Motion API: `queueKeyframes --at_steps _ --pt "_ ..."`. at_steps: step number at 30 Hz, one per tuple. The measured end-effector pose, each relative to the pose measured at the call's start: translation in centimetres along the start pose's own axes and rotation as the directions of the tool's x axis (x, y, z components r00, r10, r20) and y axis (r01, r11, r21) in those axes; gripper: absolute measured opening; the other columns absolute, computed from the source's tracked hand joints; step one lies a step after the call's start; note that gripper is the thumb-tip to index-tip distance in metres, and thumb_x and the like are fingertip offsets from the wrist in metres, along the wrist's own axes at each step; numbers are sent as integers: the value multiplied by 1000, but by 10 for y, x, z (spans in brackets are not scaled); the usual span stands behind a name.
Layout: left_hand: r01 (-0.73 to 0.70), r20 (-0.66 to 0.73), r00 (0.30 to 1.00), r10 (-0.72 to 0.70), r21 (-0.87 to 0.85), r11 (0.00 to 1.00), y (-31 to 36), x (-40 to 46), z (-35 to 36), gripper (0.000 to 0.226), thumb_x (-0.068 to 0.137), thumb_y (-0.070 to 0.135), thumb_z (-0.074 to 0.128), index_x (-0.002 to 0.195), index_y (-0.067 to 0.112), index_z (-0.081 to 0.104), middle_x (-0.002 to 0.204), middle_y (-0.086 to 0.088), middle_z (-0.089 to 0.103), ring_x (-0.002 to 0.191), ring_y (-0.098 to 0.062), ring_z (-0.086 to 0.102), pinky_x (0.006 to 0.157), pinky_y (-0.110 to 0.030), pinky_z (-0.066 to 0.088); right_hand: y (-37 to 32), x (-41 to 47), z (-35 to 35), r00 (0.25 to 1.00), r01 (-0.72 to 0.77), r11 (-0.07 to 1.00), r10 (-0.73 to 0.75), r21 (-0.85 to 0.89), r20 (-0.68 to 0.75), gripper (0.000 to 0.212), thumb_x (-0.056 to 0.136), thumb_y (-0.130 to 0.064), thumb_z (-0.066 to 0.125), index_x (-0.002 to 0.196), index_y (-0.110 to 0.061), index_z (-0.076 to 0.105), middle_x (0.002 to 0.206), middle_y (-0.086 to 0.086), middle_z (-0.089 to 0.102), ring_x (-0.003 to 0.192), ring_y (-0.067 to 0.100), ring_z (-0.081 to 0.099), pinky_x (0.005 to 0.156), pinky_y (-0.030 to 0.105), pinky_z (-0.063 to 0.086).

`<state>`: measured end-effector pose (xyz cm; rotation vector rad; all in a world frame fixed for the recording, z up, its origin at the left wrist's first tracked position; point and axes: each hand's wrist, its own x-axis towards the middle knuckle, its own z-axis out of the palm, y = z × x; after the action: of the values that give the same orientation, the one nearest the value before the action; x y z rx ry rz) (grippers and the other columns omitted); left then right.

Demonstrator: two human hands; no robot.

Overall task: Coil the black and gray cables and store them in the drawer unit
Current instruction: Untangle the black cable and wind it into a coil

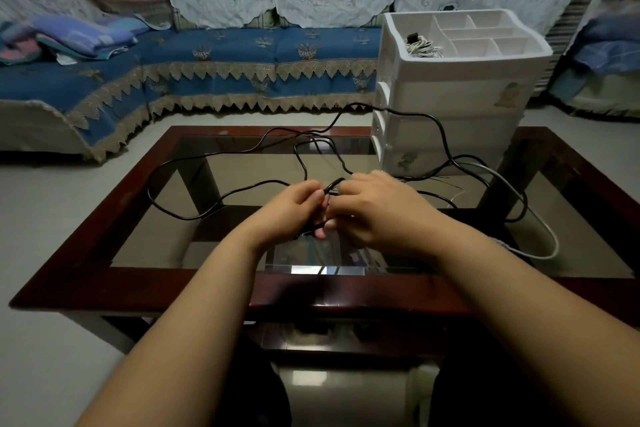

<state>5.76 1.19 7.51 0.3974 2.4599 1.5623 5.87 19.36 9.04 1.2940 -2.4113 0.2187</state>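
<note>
A long black cable [162, 170] sprawls in loose loops over the glass coffee table [145, 246]. My left hand [294, 208] and my right hand [374, 211] meet above the table's middle, both gripping a folded stretch of the black cable between them. A gray cable [547, 236] curves along the table's right side, free of both hands. The white drawer unit [460, 87] stands at the table's far right corner, its drawers closed. Its top tray has several compartments, and a coiled whitish cable [420, 47] with a dark plug lies in the left one.
A blue-covered sofa [225, 55] with lace backs runs behind the table. Folded cloths [69, 36] lie on its left end. Another seat with cloth [602, 55] sits at far right. Pale floor surrounds the table.
</note>
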Motion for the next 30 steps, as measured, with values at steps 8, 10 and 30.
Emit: queueKeyframes --at_steps 8,10,30 --pt "31 183 982 49 -410 911 5 -11 9 29 105 19 28 91 10 51 65 -1 51 58 -12 47 61 -26 42 3 -11 8 925 -252 960 276 125 -260 32 91 -42 44 90 -13 57 91 4 54 83 19 48 65 33 45" --pt "40 146 988 43 -516 855 5 -11 11 32 105 22 26 91 10 52 59 1 42 50 -10 36 55 -25 31 4 -11 10 890 -324 914 382 243 -249 39 91 -47 41 100 -12 55 102 5 54 91 20 51 67 34 47" --pt "241 196 971 -139 -758 607 7 -6 24 65 95 61 24 49 19 45 68 -3 63 61 -13 63 46 -20 47 10 -2 37 796 -321 422 606 848 1 34 96 -32 49 81 -4 61 65 -8 58 60 6 52 58 29 43"
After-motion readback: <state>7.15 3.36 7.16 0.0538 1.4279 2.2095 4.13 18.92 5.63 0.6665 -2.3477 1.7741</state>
